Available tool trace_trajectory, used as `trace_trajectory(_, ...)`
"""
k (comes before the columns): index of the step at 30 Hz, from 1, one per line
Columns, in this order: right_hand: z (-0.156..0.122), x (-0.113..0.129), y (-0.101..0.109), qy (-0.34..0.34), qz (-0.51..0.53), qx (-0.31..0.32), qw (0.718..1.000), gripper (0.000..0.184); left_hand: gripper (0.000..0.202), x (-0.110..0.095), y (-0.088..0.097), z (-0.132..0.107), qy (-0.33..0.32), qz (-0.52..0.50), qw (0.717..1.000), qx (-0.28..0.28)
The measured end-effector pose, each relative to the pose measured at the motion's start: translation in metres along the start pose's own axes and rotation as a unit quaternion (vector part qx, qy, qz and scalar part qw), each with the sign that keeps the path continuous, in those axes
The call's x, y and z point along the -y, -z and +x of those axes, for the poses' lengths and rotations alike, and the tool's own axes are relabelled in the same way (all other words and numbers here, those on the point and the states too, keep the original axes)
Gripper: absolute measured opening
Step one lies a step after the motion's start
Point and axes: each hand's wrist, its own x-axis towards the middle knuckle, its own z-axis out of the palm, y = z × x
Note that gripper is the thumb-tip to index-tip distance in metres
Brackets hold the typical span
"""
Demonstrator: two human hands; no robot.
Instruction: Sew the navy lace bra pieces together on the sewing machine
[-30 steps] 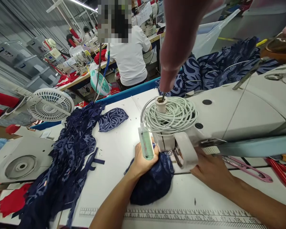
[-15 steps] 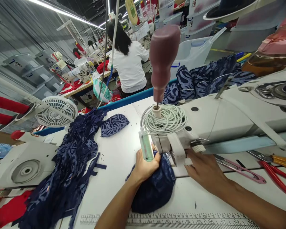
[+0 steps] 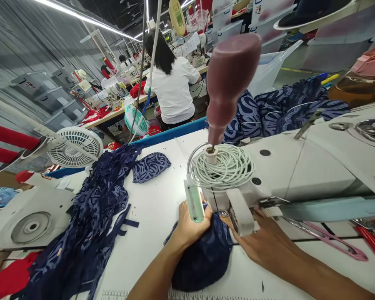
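Note:
A navy fabric piece (image 3: 203,262), rounded and puffed out, lies under the sewing machine's head (image 3: 217,198). My left hand (image 3: 190,218) is closed on its upper left edge, just left of the presser foot (image 3: 224,213). From the other side my right hand (image 3: 259,235) reaches in behind the white guard (image 3: 241,212). Its fingertips press on the fabric's edge beside the foot; the guard hides some of its fingers. A small lit lamp (image 3: 194,204) with a greenish cover hangs in front of my left hand.
A coil of pale cord (image 3: 226,166) and a dark red screwdriver handle (image 3: 229,79) stand on the machine. Navy scraps (image 3: 93,216) heap up at left, near a patterned cloth piece (image 3: 151,166). Pink tweezers (image 3: 337,241) lie at right. A person in white (image 3: 175,91) sits ahead.
My right hand has moved left, and its fingertips now show at the fabric beside the presser foot. My left hand keeps its hold. The view has shifted slightly.

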Motion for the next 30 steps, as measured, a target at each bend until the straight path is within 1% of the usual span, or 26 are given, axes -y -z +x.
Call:
trace_trajectory(4,0.001,0.000,-0.002,-0.003,-0.022,0.003,1.000,0.036,0.014,0.009,-0.001,0.004,-0.005,-0.020,1.000,0.009)
trace_trajectory(7,0.005,0.000,0.003,-0.011,-0.010,0.016,1.000,0.035,0.013,0.014,-0.002,0.005,-0.003,-0.031,0.999,0.008)
trace_trajectory(11,0.011,0.001,0.010,-0.027,-0.007,0.001,1.000,0.039,0.013,0.017,-0.006,0.006,-0.002,-0.036,0.999,-0.001)
trace_trajectory(15,0.011,0.001,0.011,-0.013,-0.016,-0.014,1.000,0.036,0.010,0.014,-0.009,0.010,-0.012,-0.033,0.999,-0.014)
trace_trajectory(18,0.011,0.000,0.012,0.009,-0.032,-0.032,0.999,0.036,0.006,0.004,0.000,0.009,-0.022,-0.030,0.999,-0.033)
trace_trajectory(20,0.012,-0.003,0.014,0.026,-0.042,-0.052,0.997,0.034,0.004,-0.003,0.014,0.001,-0.032,-0.030,0.998,-0.043)
trace_trajectory(22,0.012,-0.006,0.014,0.047,-0.042,-0.076,0.995,0.034,0.006,-0.010,0.032,-0.015,-0.042,-0.033,0.997,-0.048)
trace_trajectory(24,0.012,-0.008,0.014,0.073,-0.021,-0.098,0.992,0.032,0.008,-0.015,0.048,-0.034,-0.047,-0.038,0.997,-0.055)
trace_trajectory(26,0.012,-0.005,0.016,0.080,0.028,-0.127,0.988,0.028,0.009,-0.019,0.057,-0.055,-0.040,-0.059,0.995,-0.066)
trace_trajectory(27,0.013,-0.001,0.019,0.066,0.072,-0.135,0.986,0.026,0.010,-0.021,0.059,-0.064,-0.034,-0.075,0.994,-0.072)
trace_trajectory(28,0.014,0.006,0.024,0.037,0.130,-0.131,0.982,0.024,0.010,-0.023,0.060,-0.072,-0.028,-0.093,0.992,-0.079)
trace_trajectory(29,0.016,0.014,0.030,-0.005,0.201,-0.109,0.974,0.023,0.011,-0.026,0.059,-0.079,-0.023,-0.111,0.990,-0.088)
trace_trajectory(30,0.019,0.024,0.037,-0.057,0.276,-0.070,0.957,0.020,0.011,-0.029,0.057,-0.085,-0.019,-0.128,0.987,-0.098)
